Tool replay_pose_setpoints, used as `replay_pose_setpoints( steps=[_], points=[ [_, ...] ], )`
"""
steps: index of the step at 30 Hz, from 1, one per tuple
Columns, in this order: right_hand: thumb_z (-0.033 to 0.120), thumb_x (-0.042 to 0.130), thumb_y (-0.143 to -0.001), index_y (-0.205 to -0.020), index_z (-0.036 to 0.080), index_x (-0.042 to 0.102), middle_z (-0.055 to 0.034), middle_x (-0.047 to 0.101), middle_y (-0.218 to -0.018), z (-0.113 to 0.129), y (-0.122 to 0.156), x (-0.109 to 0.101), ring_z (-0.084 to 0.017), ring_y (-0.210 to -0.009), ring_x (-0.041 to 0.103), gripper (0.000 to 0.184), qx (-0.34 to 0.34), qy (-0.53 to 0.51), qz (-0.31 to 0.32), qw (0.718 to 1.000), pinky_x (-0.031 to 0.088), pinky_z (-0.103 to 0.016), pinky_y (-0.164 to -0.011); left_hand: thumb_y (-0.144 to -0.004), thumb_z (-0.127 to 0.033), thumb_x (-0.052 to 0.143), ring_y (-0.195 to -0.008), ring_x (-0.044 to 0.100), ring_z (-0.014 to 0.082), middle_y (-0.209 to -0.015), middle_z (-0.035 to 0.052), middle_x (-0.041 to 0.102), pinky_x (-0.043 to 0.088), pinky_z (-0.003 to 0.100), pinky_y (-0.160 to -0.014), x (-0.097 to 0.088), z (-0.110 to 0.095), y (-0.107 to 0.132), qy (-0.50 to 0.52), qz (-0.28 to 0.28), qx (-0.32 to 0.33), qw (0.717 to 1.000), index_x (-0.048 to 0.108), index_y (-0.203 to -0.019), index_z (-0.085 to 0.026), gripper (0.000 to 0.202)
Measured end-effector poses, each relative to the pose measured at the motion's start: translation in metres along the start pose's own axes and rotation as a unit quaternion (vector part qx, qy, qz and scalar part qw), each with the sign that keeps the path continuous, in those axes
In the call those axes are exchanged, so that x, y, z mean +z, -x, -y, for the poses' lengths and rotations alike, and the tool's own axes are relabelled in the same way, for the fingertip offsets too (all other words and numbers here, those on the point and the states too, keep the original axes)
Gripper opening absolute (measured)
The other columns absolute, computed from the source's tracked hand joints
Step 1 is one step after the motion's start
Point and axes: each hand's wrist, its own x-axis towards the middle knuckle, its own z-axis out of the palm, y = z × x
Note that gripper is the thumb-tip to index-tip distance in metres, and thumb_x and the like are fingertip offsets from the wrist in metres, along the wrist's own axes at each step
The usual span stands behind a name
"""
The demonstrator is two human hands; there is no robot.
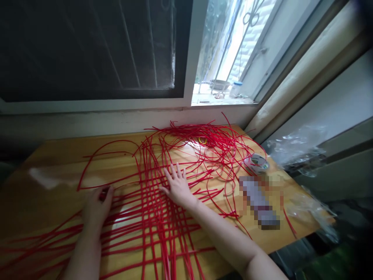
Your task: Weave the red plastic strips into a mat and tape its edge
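The right hand (177, 186) is palm down with its fingers spread wide. The left hand (96, 204) looks curled, but its fingers are hard to see.

The right grip (176, 184) spreads flat over crisscrossed red strips (161, 233) while the left grip (98, 202) curls beside them.

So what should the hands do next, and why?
Maybe the left hand should gently pull the red strip it seems to pinch. The right hand lies spread on the crisscrossed strips, which could steady them, and open gaps show between those.
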Motion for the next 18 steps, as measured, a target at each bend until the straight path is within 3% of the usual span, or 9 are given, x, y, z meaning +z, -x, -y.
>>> replay_pose_setpoints(
  steps=[4, 9, 11, 14, 16, 18],
  points=[
    [0.062, 0.035, -0.082, -0.137, 0.023, 0.030, -0.0107, 0.023, -0.144, -0.019, -0.004, 0.017, -0.033, -0.133, 0.009, 0.068, 0.007, 0.001, 0.019, 1.000, 0.011, -0.057, -0.103, -0.075, -0.054, 0.041, -0.081, 0.056, 0.0223, -0.079, 0.0059, 0.061, 0.044, 0.035, -0.081, -0.011, 0.011, -0.004, 0.002, -0.007, 0.000, 1.000, 0.062, -0.082, -0.019, 0.042],
    [0.062, 0.035, -0.082, -0.136, 0.024, 0.031, -0.0091, 0.021, -0.144, -0.017, -0.001, 0.019, -0.033, -0.133, 0.010, 0.066, 0.011, 0.006, 0.015, 1.000, 0.010, -0.057, -0.103, -0.071, -0.056, 0.045, -0.079, 0.059, 0.0244, -0.080, 0.0047, 0.066, 0.047, 0.036, -0.073, -0.024, 0.021, -0.005, 0.055, 0.071, -0.114, 0.989, 0.065, -0.082, -0.021, 0.042],
    [0.062, 0.035, -0.082, -0.136, 0.024, 0.031, -0.0093, 0.021, -0.144, -0.017, -0.002, 0.021, -0.032, -0.133, 0.010, 0.066, 0.010, 0.009, 0.013, 1.000, 0.009, -0.057, -0.103, -0.075, -0.051, 0.038, -0.073, 0.059, 0.0230, -0.072, 0.0045, 0.065, 0.048, 0.036, -0.068, -0.027, 0.024, -0.007, 0.113, 0.027, -0.167, 0.979, 0.066, -0.077, -0.018, 0.043],
    [0.061, 0.038, -0.081, -0.136, 0.024, 0.030, -0.0095, 0.022, -0.144, -0.019, -0.003, 0.023, -0.032, -0.133, 0.010, 0.067, 0.008, 0.008, 0.009, 1.000, 0.010, -0.058, -0.103, -0.082, -0.037, 0.020, -0.063, 0.056, 0.0183, -0.063, 0.0043, 0.059, 0.048, 0.033, -0.062, -0.030, 0.028, -0.013, 0.182, -0.109, -0.237, 0.948, 0.064, -0.083, -0.010, 0.051],
    [0.061, 0.039, -0.081, -0.136, 0.025, 0.030, -0.0094, 0.022, -0.144, -0.020, -0.003, 0.024, -0.033, -0.133, 0.010, 0.067, 0.007, 0.006, 0.007, 1.000, 0.011, -0.059, -0.102, -0.079, -0.033, 0.027, -0.064, 0.055, 0.0164, -0.067, 0.0039, 0.059, 0.049, 0.032, -0.063, -0.035, 0.027, -0.015, 0.189, -0.154, -0.258, 0.935, 0.062, -0.094, -0.006, 0.046],
    [0.061, 0.040, -0.080, -0.137, 0.024, 0.029, -0.0102, 0.022, -0.144, -0.020, -0.002, 0.025, -0.033, -0.133, 0.010, 0.068, 0.006, 0.003, 0.006, 1.000, 0.012, -0.058, -0.103, -0.074, -0.032, 0.042, -0.072, 0.057, 0.0162, -0.078, 0.0040, 0.061, 0.049, 0.031, -0.070, -0.043, 0.017, -0.014, 0.191, -0.154, -0.245, 0.938, 0.059, -0.101, -0.006, 0.042]
  ],
)
